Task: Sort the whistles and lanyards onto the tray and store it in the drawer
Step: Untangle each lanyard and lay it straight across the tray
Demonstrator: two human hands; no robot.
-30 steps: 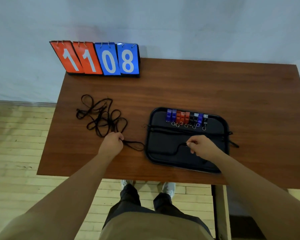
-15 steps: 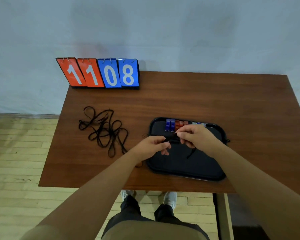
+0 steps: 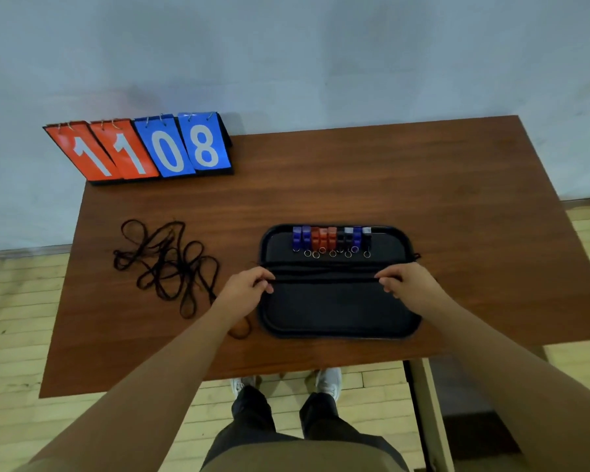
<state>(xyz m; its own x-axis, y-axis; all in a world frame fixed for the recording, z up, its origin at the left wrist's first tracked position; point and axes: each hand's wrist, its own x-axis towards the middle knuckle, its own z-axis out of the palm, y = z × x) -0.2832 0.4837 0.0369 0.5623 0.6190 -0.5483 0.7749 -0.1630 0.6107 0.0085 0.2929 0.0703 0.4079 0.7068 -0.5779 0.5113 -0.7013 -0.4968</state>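
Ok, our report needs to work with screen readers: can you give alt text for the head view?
Both hands, left hand and right hand, stretch a black lanyard across a black tray holding a row of whistles. More tangled lanyards and a scoreboard reading 1108 sit on the wooden table.

A black tray (image 3: 338, 321) sits near the front edge of a brown wooden table (image 3: 389, 185). Along its far wall stands a row of whistles (image 3: 331, 238), blue, red, black and blue, each with a small ring. The left hand (image 3: 246, 289) and right hand (image 3: 406, 284) each pinch one end of a black lanyard (image 3: 324, 275) stretched straight across the tray. To the left lies a tangled heap of lanyards (image 3: 167, 264). At the far left corner stands a flip scoreboard (image 3: 143, 148) reading 1108.
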